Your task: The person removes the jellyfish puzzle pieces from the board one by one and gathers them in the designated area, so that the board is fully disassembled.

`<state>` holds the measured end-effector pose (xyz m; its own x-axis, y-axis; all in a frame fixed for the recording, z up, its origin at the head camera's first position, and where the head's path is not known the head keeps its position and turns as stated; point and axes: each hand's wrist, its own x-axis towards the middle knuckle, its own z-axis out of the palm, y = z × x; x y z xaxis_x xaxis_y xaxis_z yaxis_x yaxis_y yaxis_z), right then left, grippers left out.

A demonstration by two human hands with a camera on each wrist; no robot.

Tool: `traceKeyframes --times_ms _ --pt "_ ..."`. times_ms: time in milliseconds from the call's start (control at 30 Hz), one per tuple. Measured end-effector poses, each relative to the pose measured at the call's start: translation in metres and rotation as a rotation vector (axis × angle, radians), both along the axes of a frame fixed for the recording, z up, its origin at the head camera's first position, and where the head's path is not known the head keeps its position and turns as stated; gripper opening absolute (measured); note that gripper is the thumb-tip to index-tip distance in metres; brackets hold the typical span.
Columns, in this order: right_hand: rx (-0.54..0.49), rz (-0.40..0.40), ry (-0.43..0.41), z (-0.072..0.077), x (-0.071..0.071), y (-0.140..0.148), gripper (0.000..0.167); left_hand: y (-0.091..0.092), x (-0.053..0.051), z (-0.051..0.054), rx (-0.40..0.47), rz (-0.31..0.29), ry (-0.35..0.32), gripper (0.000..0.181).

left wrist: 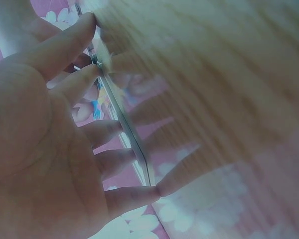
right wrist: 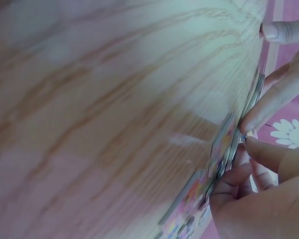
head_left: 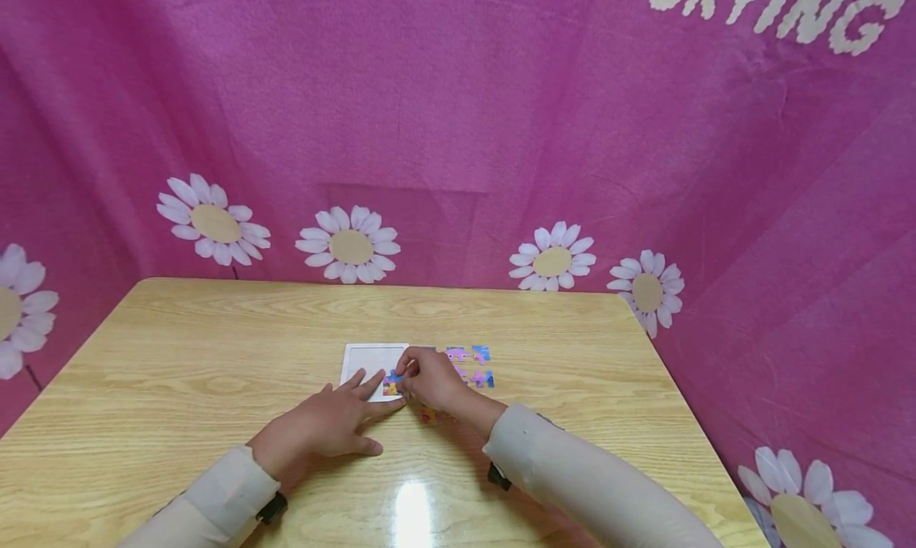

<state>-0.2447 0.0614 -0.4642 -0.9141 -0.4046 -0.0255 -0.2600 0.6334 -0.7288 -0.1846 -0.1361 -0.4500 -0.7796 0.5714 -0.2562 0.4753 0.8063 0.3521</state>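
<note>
A white puzzle tray [head_left: 347, 365] lies on the table, with joined jigsaw pieces [head_left: 390, 384] in its lower right corner. My left hand [head_left: 332, 422] is spread flat, its fingertips on the tray and its front edge; the left wrist view shows the fingers [left wrist: 120, 199] reaching along that edge. With bent fingers, my right hand [head_left: 433, 379] pinches a puzzle piece at the tray's right side. In the right wrist view, its thumb [right wrist: 264, 154] meets a small blue bit beside a left fingertip. Most of that piece is hidden.
Loose jigsaw pieces [head_left: 481, 354] lie in rows right of the tray, partly behind the right hand and forearm. More pieces [head_left: 429, 415] lie nearer the front. The wooden table [head_left: 236, 325] meets a pink flowered cloth [head_left: 444, 238] at its back and right.
</note>
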Motion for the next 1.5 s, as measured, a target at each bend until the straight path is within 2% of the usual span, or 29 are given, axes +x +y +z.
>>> traceKeyframes --times_ms 467,633,833,1100,1500 --pt "-0.09 -0.042 -0.103 -0.001 -0.002 0.005 0.01 0.0 0.002 0.002 -0.004 -0.015 0.005 0.068" --pt "-0.087 -0.048 -0.094 0.0 -0.003 0.011 0.008 0.0 0.001 0.002 -0.006 -0.016 0.006 0.069" --pt "-0.119 -0.053 -0.133 0.002 0.002 0.022 0.007 0.0 0.0 0.0 -0.009 -0.011 0.002 0.068" --pt "-0.147 -0.046 -0.095 0.002 0.006 0.042 0.005 0.0 0.001 0.001 -0.009 0.005 -0.013 0.068" --pt "-0.199 -0.075 -0.143 0.003 0.015 0.072 0.008 0.001 0.001 0.001 -0.015 0.022 -0.021 0.068"
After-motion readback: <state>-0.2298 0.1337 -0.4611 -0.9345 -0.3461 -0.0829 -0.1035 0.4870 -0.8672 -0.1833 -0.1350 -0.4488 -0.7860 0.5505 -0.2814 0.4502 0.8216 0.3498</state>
